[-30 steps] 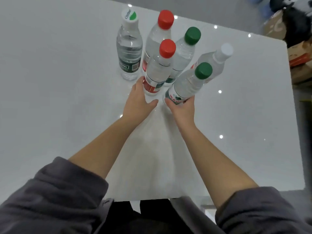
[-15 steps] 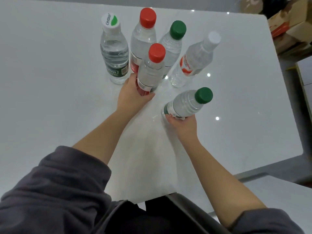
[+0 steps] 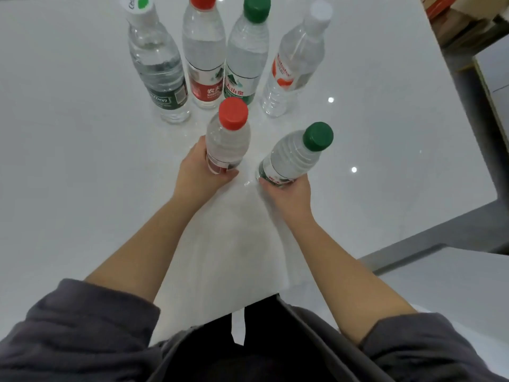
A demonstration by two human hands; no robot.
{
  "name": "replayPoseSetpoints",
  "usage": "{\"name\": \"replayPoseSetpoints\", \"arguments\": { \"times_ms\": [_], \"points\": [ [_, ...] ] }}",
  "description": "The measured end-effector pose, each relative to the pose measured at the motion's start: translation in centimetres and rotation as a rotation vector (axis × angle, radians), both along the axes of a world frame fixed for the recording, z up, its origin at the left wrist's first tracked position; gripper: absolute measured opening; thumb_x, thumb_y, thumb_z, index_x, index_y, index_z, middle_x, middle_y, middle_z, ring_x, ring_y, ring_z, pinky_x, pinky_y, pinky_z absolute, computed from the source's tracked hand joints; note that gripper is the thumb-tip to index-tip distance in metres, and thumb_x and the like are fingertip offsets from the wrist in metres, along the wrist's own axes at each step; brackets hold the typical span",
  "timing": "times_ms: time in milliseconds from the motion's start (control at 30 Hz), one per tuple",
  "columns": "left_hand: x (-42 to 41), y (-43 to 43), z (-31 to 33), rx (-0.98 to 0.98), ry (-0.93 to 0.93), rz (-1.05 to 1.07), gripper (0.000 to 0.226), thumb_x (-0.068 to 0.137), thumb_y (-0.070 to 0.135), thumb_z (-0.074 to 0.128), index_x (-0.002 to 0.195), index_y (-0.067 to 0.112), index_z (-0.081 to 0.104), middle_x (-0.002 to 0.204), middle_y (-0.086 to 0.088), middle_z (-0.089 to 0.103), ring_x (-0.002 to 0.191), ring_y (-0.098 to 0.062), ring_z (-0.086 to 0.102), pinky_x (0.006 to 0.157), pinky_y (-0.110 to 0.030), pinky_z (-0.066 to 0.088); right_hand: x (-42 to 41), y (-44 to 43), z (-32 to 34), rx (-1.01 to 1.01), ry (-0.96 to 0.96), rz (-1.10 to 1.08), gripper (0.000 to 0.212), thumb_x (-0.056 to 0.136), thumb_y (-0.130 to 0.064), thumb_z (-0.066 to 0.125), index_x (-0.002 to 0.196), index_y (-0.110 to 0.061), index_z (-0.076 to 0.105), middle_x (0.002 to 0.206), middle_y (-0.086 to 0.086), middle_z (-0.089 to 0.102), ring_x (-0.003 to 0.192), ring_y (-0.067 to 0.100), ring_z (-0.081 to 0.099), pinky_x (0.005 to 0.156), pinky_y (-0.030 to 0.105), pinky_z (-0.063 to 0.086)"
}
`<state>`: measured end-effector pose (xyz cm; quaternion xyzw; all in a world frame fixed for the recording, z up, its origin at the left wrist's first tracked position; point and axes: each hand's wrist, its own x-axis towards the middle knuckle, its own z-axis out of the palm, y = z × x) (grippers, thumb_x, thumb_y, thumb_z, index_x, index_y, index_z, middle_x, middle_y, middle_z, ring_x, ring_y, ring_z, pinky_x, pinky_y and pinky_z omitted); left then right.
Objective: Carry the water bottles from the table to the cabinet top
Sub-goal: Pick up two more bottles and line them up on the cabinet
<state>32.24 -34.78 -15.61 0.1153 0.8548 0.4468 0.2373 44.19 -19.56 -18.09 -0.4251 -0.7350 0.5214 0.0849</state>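
From my seat I see a glossy white table (image 3: 82, 161) speckled with bright light spots. At twelve o'clock stand four clear plastic bottles: one with a white cap bearing a green leaf and a dark green label (image 3: 157, 64), a red-capped one with a red-and-white label (image 3: 203, 56), a green-capped one with a green-and-white label (image 3: 246, 56), and a white-capped one with an orange-red print (image 3: 296, 62). The left hand (image 3: 201, 175) grips a clear bottle with a red cap (image 3: 227, 139); the right hand (image 3: 289, 191) grips a clear bottle with a dark green cap (image 3: 296, 155). The sleeves (image 3: 82, 326) are dark grey. Brown cardboard boxes (image 3: 457, 20) sit at two o'clock.
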Motion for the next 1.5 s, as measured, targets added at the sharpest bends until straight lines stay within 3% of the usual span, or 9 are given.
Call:
{"name": "replayPoseSetpoints", "arguments": {
  "times_ms": [233,467,600,767,833,1000,1133,1333,1500],
  "points": [
    [6.4,-0.5,0.5,-0.03,-0.067,-0.134,0.053,0.068,0.032,0.086,0.112,0.017,0.061,0.104,0.006,0.068,0.093,-0.011,0.063,0.072,-0.013,0.043,12.2,-3.2,0.5,-0.03,-0.165,-0.163,0.046,0.065,-0.043,0.082,0.102,-0.021,0.064,0.092,-0.012,0.069,0.085,0.004,0.065,0.069,0.012,0.046],
    [19.4,3.4,1.3,0.009,-0.143,-0.461,0.035,0.069,0.025,0.085,0.095,0.017,0.063,0.086,0.008,0.068,0.076,0.006,0.063,0.062,-0.004,0.044,26.0,-4.1,2.1,-0.052,-0.118,-0.438,0.026,0.073,-0.015,0.084,0.085,-0.008,0.062,0.072,-0.007,0.061,0.066,-0.005,0.059,0.061,0.01,0.043],
    [27.2,6.4,1.8,0.046,-0.152,-0.662,0.037,0.069,0.027,0.085,0.097,0.023,0.06,0.087,0.013,0.067,0.08,0.009,0.062,0.067,-0.007,0.046,34.4,-4.4,3.0,0.018,-0.149,-0.589,0.042,0.073,-0.02,0.084,0.107,-0.01,0.062,0.093,-0.011,0.063,0.083,-0.022,0.055,0.068,0.0,0.039],
    [36.4,8.5,2.8,0.12,-0.163,-0.788,0.047,0.069,0.026,0.085,0.105,0.028,0.055,0.097,0.013,0.066,0.087,0.006,0.063,0.076,-0.016,0.05,44.0,-5.5,4.1,0.035,-0.16,-0.809,0.052,0.069,-0.03,0.084,0.114,-0.018,0.06,0.104,-0.007,0.067,0.092,-0.002,0.062,0.077,0.015,0.048],
    [39.4,8.9,3.4,0.149,-0.181,-0.843,0.046,0.07,0.023,0.084,0.102,0.035,0.053,0.097,0.012,0.067,0.086,0.004,0.064,0.074,-0.012,0.05,46.6,-5.7,5.1,0.034,-0.118,-0.892,0.049,0.07,-0.021,0.085,0.11,-0.022,0.057,0.099,-0.016,0.064,0.088,-0.011,0.061,0.073,0.006,0.046],
    [43.3,11.0,5.7,0.211,-0.205,-0.971,0.053,0.07,0.015,0.084,0.094,0.044,0.047,0.089,0.02,0.064,0.079,0.011,0.061,0.069,-0.006,0.047,49.9,-5.7,7.8,0.057,0.004,-1.047,0.055,0.073,-0.009,0.084,0.112,-0.029,0.049,0.102,-0.022,0.058,0.085,-0.021,0.057,0.07,0.0,0.043],
    [44.4,14.9,9.5,0.325,-0.194,-1.044,0.05,0.072,0.018,0.082,0.092,0.045,0.046,0.084,0.02,0.062,0.08,0.0,0.061,0.076,-0.021,0.053,50.1,-3.4,11.1,0.098,0.111,-1.111,0.054,0.071,-0.011,0.085,0.109,-0.031,0.054,0.105,-0.011,0.065,0.096,-0.001,0.064,0.077,0.01,0.049],
    [44.6,21.9,19.5,0.564,-0.186,-1.159,0.056,0.072,0.024,0.084,0.119,0.025,0.053,0.102,0.018,0.068,0.092,0.005,0.066,0.079,-0.018,0.054,50.3,2.1,20.9,0.248,0.323,-1.131,0.053,0.072,-0.008,0.083,0.113,-0.024,0.054,0.101,-0.017,0.064,0.08,-0.016,0.061,0.067,0.005,0.048],
    [43.0,25.1,28.0,0.743,-0.142,-1.286,0.049,0.073,0.01,0.082,0.107,0.033,0.055,0.1,0.014,0.07,0.09,0.002,0.067,0.075,-0.014,0.053,50.3,5.4,29.2,0.342,0.512,-1.075,0.05,0.073,-0.006,0.082,0.113,-0.025,0.059,0.111,-0.006,0.071,0.101,0.011,0.068,0.084,0.03,0.056]
  ]
}}
